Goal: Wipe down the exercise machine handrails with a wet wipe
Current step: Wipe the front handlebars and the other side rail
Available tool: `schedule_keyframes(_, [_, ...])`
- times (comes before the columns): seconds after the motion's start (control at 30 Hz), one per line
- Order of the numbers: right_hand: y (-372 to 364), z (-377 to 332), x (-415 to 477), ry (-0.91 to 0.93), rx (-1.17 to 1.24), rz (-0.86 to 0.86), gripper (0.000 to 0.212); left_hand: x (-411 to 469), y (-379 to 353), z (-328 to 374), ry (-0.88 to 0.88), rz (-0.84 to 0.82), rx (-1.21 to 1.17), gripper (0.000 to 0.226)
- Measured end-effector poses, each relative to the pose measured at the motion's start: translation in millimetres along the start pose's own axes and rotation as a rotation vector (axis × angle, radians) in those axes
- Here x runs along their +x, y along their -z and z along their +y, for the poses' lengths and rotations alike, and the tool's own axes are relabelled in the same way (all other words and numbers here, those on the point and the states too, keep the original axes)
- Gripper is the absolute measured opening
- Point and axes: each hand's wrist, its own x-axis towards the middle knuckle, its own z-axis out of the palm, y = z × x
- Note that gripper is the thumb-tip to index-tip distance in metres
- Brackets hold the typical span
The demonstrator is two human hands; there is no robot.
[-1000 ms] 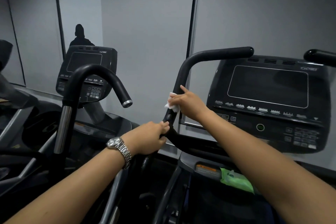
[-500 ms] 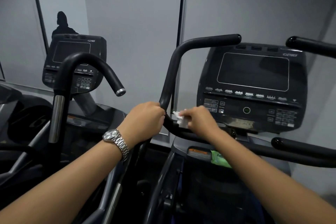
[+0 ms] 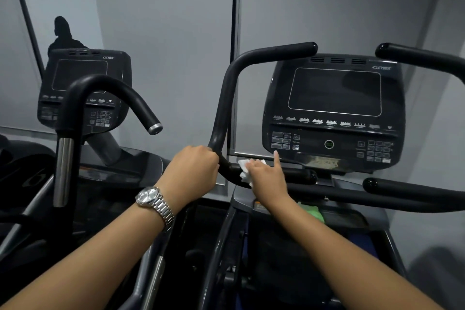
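White crumpled wipe (image 3: 243, 168) under right hand (image 3: 268, 180) on curved matte handrail (image 3: 224, 98)

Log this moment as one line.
phase: wiping | left hand: grips handrail | right hand: holds wet wipe on handrail, beside left hand

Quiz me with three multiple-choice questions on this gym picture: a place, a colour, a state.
1. Where is the wet wipe? A on a screen; B on the handrail under the right hand; C on the floor.
2. What colour is the wristwatch? A silver; B red; C green.
3. What is the left hand doing? A hanging free; B holding the wipe; C gripping the handrail.
Answers: B, the wipe shows white beneath that hand; A, its metal band shines silver; C, its fingers wrap the rail's bend.
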Motion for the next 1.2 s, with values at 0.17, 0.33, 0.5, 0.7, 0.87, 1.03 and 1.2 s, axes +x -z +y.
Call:
schedule_keyframes(0.17, [0.1,-17.1,2.4,0.104,-0.012,-0.055,0.053,-7.3,-1.1,10.0,0.039,0.028,0.036,0.021])
schedule_keyframes(0.33, [-4.8,24.3,-17.2,-0.049,0.041,0.079,0.046,-18.5,-7.4,13.3,0.063,0.036,0.065,0.021])
schedule_keyframes(0.5, [-8.5,4.4,-14.2,-0.010,0.009,0.056,0.047,-29.6,-8.0,26.8,0.027,0.007,0.127,0.017])
schedule_keyframes(0.7, [-9.9,40.7,-36.7,-0.071,-0.075,0.159,0.048,-32.7,-11.6,33.6,0.019,-0.088,0.266,0.024])
schedule_keyframes(0.87, [-7.4,19.4,-20.4,-0.074,0.003,0.094,0.037,-36.1,-19.0,39.0,0.040,-0.093,0.339,0.035])
schedule_keyframes(1.03, [-18.8,44.2,-45.5,0.008,-0.041,0.238,0.064,-41.1,-20.7,36.4,0.039,-0.062,0.330,0.047])
schedule_keyframes(1.2, [-9.0,51.7,-39.1,-0.086,-0.004,0.278,0.045,-38.9,-24.6,38.3,0.052,-0.051,0.300,0.043])
